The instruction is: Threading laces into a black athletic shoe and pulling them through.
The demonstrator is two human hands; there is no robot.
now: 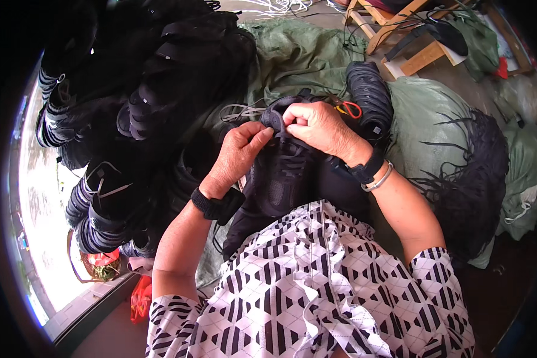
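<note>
A black shoe upper point(280, 179) lies over my lap, toe toward me, with dark laces crossing its front. My left hand point(240, 150) is closed, thumb and finger pinching the upper's edge beside the tongue. Opposite it, my right hand point(322, 128) is closed too, its curled fingers gripping the upper near the top eyelets. Whether a lace end is also between the fingers is too small to tell. Just beyond my right hand show red and yellow loops point(350, 108), which look like scissor handles. Pale laces point(241, 112) lie beyond my left hand.
Large piles of black shoe uppers point(161, 77) rise at the left. Another nested stack point(369, 95) stands beyond my right hand. A bundle of black laces point(480, 173) lies over green sacks point(420, 113) at the right. A wooden stool point(423, 61) stands at the far right.
</note>
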